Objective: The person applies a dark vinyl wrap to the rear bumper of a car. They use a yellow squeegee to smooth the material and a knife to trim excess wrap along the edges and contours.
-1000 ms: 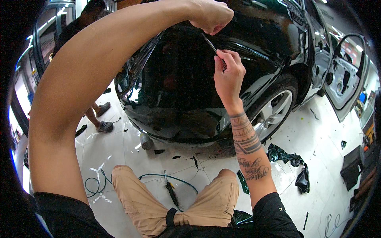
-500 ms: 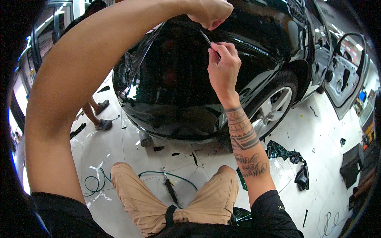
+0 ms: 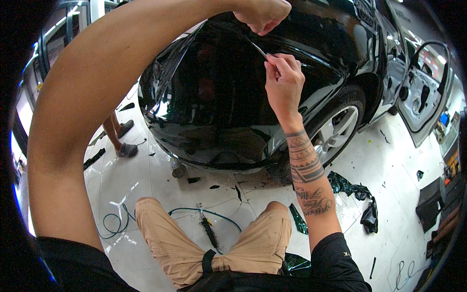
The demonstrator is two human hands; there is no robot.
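A glossy black car body corner fills the centre, with wrinkled, stretched film along its left side. My left hand is curled closed high on the panel, at the top edge of the view; what its fingers grip is hidden. Just below it, my right hand is closed around a thin silver blade-like tool, whose far end points up-left along a line on the bodywork toward my left hand.
The car's wheel and an open door are at right. Another person's foot stands at left. A hose with a black-handled tool lies on the tiles near scattered dark film scraps and dark mats.
My right hand and the tool first rose slightly leftward, then moved back to the right. My left hand has shifted a little, staying curled near the same spot.
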